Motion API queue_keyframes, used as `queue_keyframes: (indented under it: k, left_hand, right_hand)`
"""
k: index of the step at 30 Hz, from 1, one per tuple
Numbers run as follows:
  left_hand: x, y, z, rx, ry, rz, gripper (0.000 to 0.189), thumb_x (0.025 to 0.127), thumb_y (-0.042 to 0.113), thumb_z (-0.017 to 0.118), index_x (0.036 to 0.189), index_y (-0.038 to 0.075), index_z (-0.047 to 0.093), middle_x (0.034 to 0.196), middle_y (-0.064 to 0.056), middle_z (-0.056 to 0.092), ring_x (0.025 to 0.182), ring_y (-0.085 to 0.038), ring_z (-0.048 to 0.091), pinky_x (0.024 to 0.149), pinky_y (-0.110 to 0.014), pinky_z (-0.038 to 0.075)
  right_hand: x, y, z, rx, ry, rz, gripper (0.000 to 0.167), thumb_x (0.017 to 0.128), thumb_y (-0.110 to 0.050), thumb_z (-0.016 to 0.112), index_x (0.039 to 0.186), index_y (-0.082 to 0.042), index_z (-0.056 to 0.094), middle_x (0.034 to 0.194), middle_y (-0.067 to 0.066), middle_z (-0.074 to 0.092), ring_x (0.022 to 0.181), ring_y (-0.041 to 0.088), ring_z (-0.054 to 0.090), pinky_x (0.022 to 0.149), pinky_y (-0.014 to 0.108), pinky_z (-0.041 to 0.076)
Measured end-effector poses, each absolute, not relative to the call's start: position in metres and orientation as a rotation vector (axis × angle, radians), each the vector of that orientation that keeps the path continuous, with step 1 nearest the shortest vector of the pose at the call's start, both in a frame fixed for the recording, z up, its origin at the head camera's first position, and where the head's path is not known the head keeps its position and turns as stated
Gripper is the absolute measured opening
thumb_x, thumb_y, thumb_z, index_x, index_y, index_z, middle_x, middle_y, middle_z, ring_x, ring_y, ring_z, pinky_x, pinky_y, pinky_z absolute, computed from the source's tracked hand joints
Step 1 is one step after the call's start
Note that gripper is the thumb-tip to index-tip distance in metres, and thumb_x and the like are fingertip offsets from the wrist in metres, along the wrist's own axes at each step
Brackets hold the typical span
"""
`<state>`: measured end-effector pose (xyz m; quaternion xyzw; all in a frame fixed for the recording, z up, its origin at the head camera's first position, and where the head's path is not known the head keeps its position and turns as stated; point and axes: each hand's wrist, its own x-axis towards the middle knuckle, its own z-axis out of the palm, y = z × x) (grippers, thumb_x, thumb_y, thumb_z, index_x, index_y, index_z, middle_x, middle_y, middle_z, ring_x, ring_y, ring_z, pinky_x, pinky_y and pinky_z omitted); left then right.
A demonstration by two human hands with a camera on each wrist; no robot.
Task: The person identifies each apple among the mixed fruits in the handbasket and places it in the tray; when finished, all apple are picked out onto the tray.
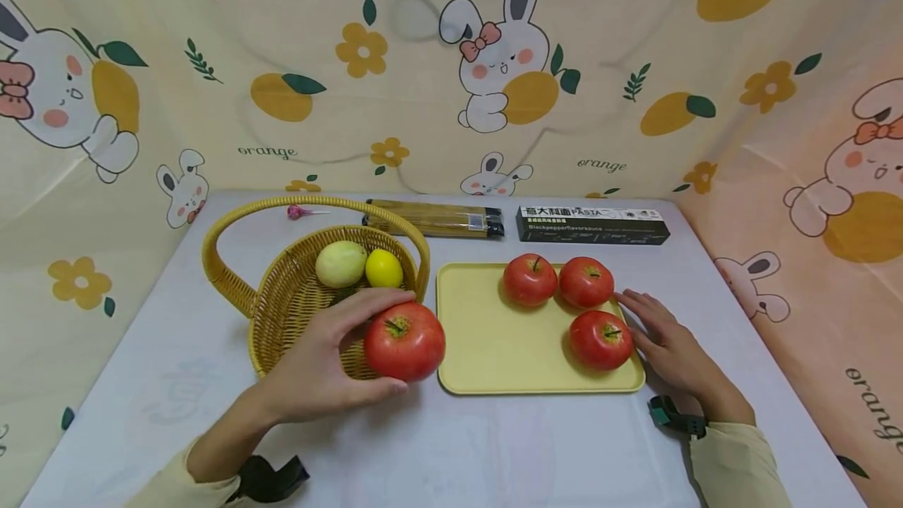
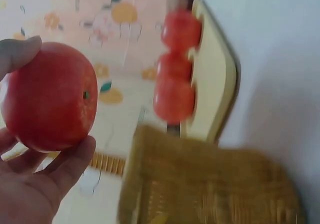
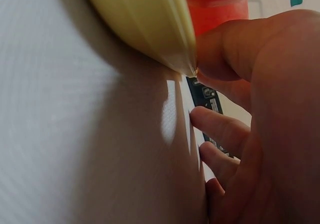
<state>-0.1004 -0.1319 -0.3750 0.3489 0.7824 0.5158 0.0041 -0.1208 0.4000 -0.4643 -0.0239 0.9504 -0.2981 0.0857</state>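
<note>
My left hand point(image 1: 317, 367) holds a red apple point(image 1: 405, 342) between thumb and fingers, raised over the right front side of a wicker basket point(image 1: 262, 328). The left wrist view shows the same apple point(image 2: 52, 97) with its stem end facing right. Inside the basket lie a pale yellow-green fruit point(image 1: 342, 264) and a yellow lemon point(image 1: 384, 268). Three more red apples sit on the right half of a yellow tray point(image 1: 494, 351). My right hand point(image 1: 666, 347) lies at the tray's right edge, fingers relaxed. In the right wrist view its thumb is at the tray rim point(image 3: 150, 29).
Behind the tray lies a black pasta box point(image 1: 592, 226). Left of it, behind the basket, is a long pack of noodles point(image 1: 437, 219). A small pink-headed item point(image 1: 296, 212) lies at the back left, seen under the arched basket handle point(image 1: 317, 201). A patterned cloth point(image 1: 395, 116) hangs around the table.
</note>
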Motion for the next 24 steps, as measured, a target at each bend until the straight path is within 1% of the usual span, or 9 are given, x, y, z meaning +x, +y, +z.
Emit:
queue_keyframes:
  k: [2,8,11,17,24]
  left_hand:
    - [-0.100,-0.120,-0.375,1.110,2.403,1.626,0.085,0.081,0.020,0.099,0.156,0.025,0.058,0.152,0.002,0.063,0.134,-0.018,0.063,0.107,-0.037,0.062]
    - [-0.096,-0.083,-0.377,1.105,2.289,1.641,0.084,0.082,0.023,0.097,0.156,0.028,0.058,0.153,0.006,0.062,0.139,-0.018,0.060,0.105,-0.036,0.062]
    - [-0.094,-0.065,-0.381,1.098,2.257,1.648,0.083,0.083,0.025,0.096,0.156,0.026,0.057,0.153,0.005,0.061,0.137,-0.017,0.061,0.104,-0.035,0.063]
    - [-0.094,-0.029,-0.393,1.060,2.236,1.690,0.082,0.084,0.022,0.096,0.156,0.023,0.056,0.152,0.005,0.061,0.131,-0.013,0.064,0.103,-0.032,0.062]
    - [-0.097,0.007,-0.409,0.995,2.249,1.691,0.083,0.085,0.022,0.094,0.158,0.020,0.055,0.153,0.004,0.060,0.132,-0.009,0.062,0.106,-0.026,0.059]
  right_hand:
    - [-0.121,0.400,-0.464,-0.071,2.830,-0.895,0.068,0.112,-0.036,0.061,0.173,-0.023,0.035,0.179,0.026,0.024,0.166,0.055,0.008,0.109,0.093,0.025]
    - [-0.121,0.400,-0.464,-0.077,2.829,-0.900,0.068,0.111,-0.035,0.061,0.173,-0.023,0.035,0.179,0.026,0.024,0.166,0.056,0.009,0.109,0.094,0.026]
    - [-0.121,0.400,-0.464,-0.084,2.832,-0.895,0.068,0.111,-0.036,0.061,0.173,-0.023,0.035,0.179,0.026,0.024,0.166,0.056,0.009,0.109,0.094,0.026]
    - [-0.122,0.401,-0.463,-0.080,2.831,-0.881,0.068,0.112,-0.037,0.060,0.173,-0.024,0.035,0.179,0.026,0.024,0.166,0.056,0.009,0.109,0.094,0.026]
    - [-0.122,0.402,-0.465,-0.091,2.824,-0.897,0.068,0.111,-0.036,0.061,0.173,-0.023,0.035,0.178,0.027,0.024,0.165,0.056,0.010,0.109,0.094,0.024]
